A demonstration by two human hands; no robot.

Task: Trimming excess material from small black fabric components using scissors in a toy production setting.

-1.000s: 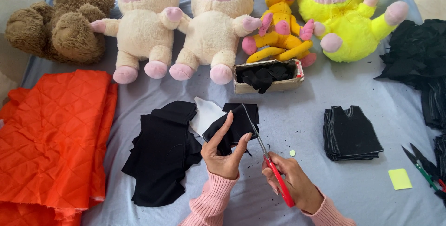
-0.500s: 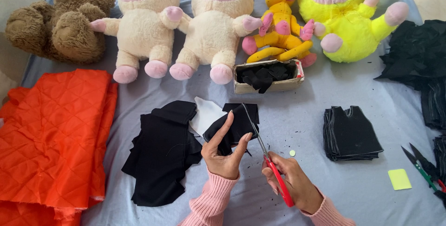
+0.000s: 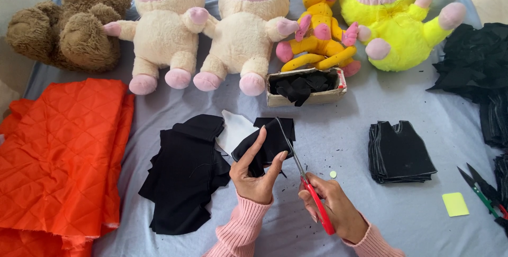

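The left hand point(image 3: 256, 175) is pinching a small piece of black fabric point(image 3: 267, 143) between thumb and fingers, holding it raised just above the table point(image 3: 344, 130). The right hand point(image 3: 333, 209) is closed around the red handles of a pair of scissors point(image 3: 304, 175), whose blades are pointing away from the person and lying along the right edge of the black piece, touching it. Whether the blades are parted cannot be told.

A white piece of fabric point(image 3: 235, 130) is lying just left of the held piece, partly under it. A pile of black fabric point(image 3: 185, 175) is lying beside the left hand, on its left side. A neat stack of cut black pieces point(image 3: 399, 151) is sitting to the right, well apart from the hands. A small cardboard box point(image 3: 307, 95) holding black scraps is sitting beyond the hands.

Folded orange quilted fabric point(image 3: 63, 156) is covering the left edge of the table. A second pair of scissors point(image 3: 484, 196) and a yellow paper square point(image 3: 455, 204) are lying at the right edge. Along the far side, a brown teddy bear point(image 3: 69, 24), two cream plush toys point(image 3: 211, 24) and two yellow plush toys point(image 3: 365, 24) are sitting in a row.
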